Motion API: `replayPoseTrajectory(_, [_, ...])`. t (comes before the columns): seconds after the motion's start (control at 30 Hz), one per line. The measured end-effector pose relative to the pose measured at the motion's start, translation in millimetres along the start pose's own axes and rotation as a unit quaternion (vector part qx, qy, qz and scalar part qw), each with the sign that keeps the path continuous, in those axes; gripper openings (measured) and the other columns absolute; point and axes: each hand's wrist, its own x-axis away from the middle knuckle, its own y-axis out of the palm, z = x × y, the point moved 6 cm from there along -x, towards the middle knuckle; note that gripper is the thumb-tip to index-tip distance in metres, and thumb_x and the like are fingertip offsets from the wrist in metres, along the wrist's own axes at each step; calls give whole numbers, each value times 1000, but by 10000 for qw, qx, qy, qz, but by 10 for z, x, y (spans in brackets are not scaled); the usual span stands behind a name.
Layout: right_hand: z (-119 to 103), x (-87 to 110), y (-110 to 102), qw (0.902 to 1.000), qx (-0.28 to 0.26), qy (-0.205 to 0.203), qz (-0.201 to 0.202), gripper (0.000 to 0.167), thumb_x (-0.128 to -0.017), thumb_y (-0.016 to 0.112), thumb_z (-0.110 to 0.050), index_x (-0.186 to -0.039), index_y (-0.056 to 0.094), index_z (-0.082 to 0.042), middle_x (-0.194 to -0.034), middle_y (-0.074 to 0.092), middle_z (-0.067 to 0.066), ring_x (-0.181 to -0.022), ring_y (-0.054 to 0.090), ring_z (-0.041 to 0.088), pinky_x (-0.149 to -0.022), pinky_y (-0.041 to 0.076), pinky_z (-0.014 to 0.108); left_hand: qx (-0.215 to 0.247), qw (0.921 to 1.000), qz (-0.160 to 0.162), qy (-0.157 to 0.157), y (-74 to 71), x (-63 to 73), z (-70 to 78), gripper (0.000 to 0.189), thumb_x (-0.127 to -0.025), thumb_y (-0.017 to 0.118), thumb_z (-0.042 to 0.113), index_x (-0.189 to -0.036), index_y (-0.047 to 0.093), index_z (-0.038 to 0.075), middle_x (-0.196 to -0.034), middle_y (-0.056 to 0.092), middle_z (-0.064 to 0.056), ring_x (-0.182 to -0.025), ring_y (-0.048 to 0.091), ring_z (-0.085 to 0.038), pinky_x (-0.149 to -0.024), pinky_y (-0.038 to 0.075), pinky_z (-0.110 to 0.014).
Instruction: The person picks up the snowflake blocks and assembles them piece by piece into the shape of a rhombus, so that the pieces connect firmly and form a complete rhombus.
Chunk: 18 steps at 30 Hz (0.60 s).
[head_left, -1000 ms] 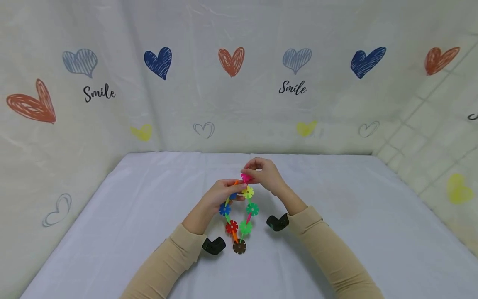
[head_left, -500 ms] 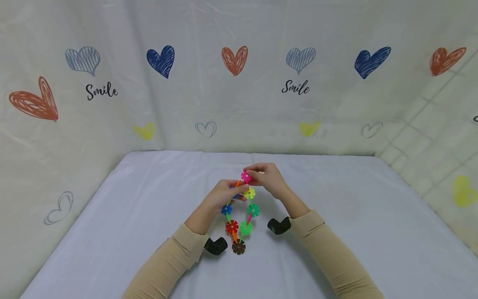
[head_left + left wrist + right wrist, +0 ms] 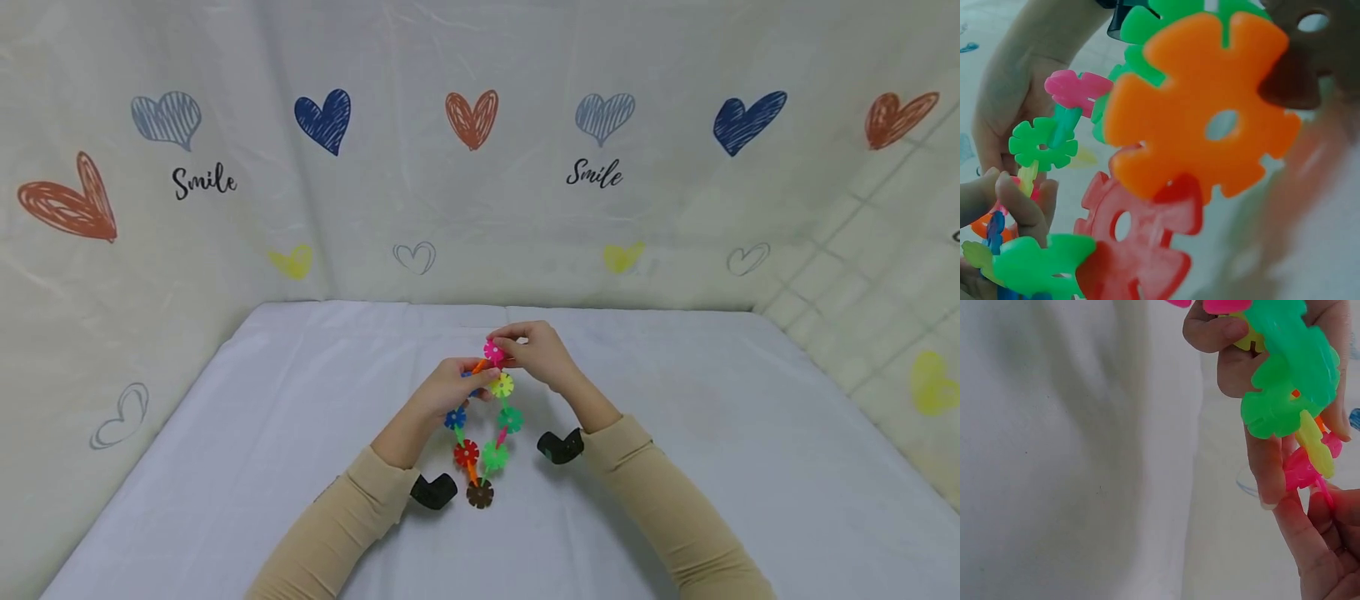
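A loop of colourful notched plastic snowflake discs (image 3: 512, 423) hangs between both hands, one disc slotted into another. My left hand (image 3: 441, 392) holds its upper left part, by a blue disc and an orange disc (image 3: 480, 365). Thumb and fingers of my right hand (image 3: 542, 358) pinch the pink disc (image 3: 492, 353) at the top. A brown disc (image 3: 480, 502) forms the bottom end. Close up in the left wrist view are an orange disc (image 3: 1179, 94) and a red disc (image 3: 1154, 250). Green discs (image 3: 1304, 356) partly cover the fingers in the right wrist view.
A white cloth covers the table (image 3: 300, 417). Behind it stands a pale backdrop (image 3: 525, 225) printed with hearts and words. Black wrist devices (image 3: 435, 492) sit below each beige cuff.
The pink disc has turned to show more of its face, still between the right fingers. The head view has shifted slightly. Both hands stay at the top of the loop.
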Motion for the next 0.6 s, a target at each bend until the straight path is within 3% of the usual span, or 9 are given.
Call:
replayPoseTrajectory(0.23, [-32,37,3,9996,171,45,197,19,-101,65,-7,-114,75,3,-99,67,16,-76,72,17,-74,60,30,233,9996,105,-83,7,-20,-31,34,-100,70,29,-118,72,0,-79,63,-9,-71,47,-19,-58,36,-23])
replayPoseTrajectory(0.6, [109,67,35,9972,-521,397,371,21,-102,64,-7,-116,73,5,-112,70,18,-89,71,22,-79,59,28,394,9990,226,-23,32,-19,-53,32,-101,69,25,-120,71,-1,-77,61,-8,-63,44,-16,-58,36,-24])
